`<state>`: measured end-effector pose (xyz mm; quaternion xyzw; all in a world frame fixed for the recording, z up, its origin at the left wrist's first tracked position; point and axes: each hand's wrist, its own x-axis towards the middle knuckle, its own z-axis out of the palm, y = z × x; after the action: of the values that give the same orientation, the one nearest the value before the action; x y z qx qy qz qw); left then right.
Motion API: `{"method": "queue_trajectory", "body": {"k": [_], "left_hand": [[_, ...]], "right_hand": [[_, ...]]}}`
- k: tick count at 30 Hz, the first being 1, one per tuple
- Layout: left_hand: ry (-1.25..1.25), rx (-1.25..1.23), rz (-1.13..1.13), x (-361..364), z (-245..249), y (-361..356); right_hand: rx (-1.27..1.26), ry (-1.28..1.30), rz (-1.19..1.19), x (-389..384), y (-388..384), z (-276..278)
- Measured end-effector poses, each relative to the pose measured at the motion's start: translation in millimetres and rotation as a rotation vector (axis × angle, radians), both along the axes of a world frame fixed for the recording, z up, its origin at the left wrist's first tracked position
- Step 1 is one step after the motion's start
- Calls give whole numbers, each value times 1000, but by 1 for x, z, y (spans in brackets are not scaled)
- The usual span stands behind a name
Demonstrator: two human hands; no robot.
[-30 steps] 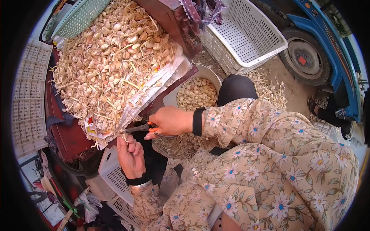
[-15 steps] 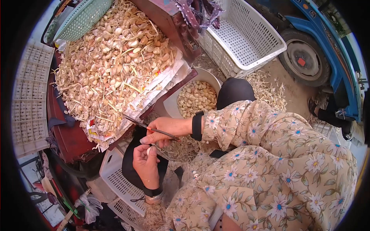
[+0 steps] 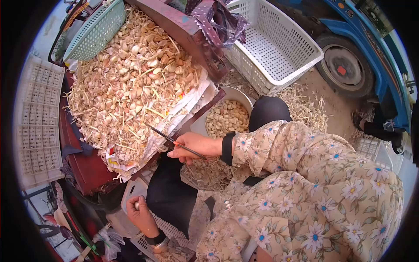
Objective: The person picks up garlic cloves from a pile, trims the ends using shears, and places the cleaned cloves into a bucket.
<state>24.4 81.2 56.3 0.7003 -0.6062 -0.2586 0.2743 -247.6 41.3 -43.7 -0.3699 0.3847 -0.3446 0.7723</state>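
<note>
Your right hand (image 3: 194,146) grips scissors (image 3: 162,134) at the counter's (image 3: 87,169) front edge, beside the garlic pile (image 3: 131,83). Left hand (image 3: 140,214) closed round a garlic bulb (image 3: 137,205), low by the white crate (image 3: 133,188), well apart.

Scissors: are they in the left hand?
No, the right hand holds the scissors, while the left hand sits lower, closed on a garlic clove.

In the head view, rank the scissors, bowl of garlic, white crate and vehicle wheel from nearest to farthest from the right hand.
1. Scissors, held in the right hand, in its grip.
2. Bowl of garlic, just beyond the hand.
3. White crate, farther up, behind the bowl.
4. Vehicle wheel, far right.
</note>
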Motion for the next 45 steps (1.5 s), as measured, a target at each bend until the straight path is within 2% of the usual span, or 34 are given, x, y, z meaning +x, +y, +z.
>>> {"method": "queue_trajectory", "body": {"k": [2, 5, 6, 8, 10, 11, 12, 14, 17, 18, 21, 22, 25, 28, 31, 32, 35, 36, 37, 39, 40, 43, 45], "left_hand": [[-447, -93, -83, 58, -11, -8], [-1171, -122, -211, 96, -15, -13], [-1055, -249, -258, 84, -17, -27], [-414, -116, -142, 38, -23, -65], [-90, -101, -118, -3, -37, -108], [-50, -89, -154, -28, -39, -127], [-74, -70, -180, -36, -49, -149], [-203, -262, -285, -37, -81, -192], [-606, -162, -248, -49, -87, -216], [-611, -142, -229, -50, -90, -222], [-877, -145, -323, -50, -92, -227], [-887, -86, -328, -52, -88, -225], [-944, -113, -366, -50, -84, -216], [-935, -93, -306, -51, -79, -206], [-809, -269, -394, -46, -71, -195], [-772, -322, -360, -43, -68, -191], [330, 1, -27, -48, -59, -168], [505, 7, -21, -56, -55, -154], [613, 13, -16, -66, -49, -140], [831, 31, -4, -80, -43, -117], [906, 26, -92, -75, -52, -112], [1095, 65, -3, -91, -54, -91], [1080, 9, 44, -103, -56, -80]], "right_hand": [[47, -12, -40, -1, -2, -3], [61, -17, -74, -8, -3, 4], [56, -11, -84, -9, -4, 6], [56, -7, -102, -7, -4, 5], [54, -6, -125, -3, -8, -2], [43, -9, -124, -4, -9, -3], [33, -11, -121, -6, -9, -3], [19, -14, -128, -5, -12, -7], [11, -11, -140, -5, -14, -14], [9, -10, -132, -8, -13, -10], [23, -9, -111, -14, -11, 3], [29, -10, -106, -15, -10, 5], [64, -61, -177, -10, -10, 5], [64, -53, -174, -7, -10, 1], [17, -32, -128, -4, -13, -9], [9, -21, -120, -2, -13, -11], [-42, 51, -83, -1, -13, -13], [-79, 103, -58, -1, -12, -12], [-113, 153, -33, 1, -11, -12], [-318, 339, -147, 8, -6, -14], [-422, 434, -204, 11, -4, -14], [-423, 529, -191, 7, 3, -6], [-478, 587, -231, 11, 5, -9]]}}
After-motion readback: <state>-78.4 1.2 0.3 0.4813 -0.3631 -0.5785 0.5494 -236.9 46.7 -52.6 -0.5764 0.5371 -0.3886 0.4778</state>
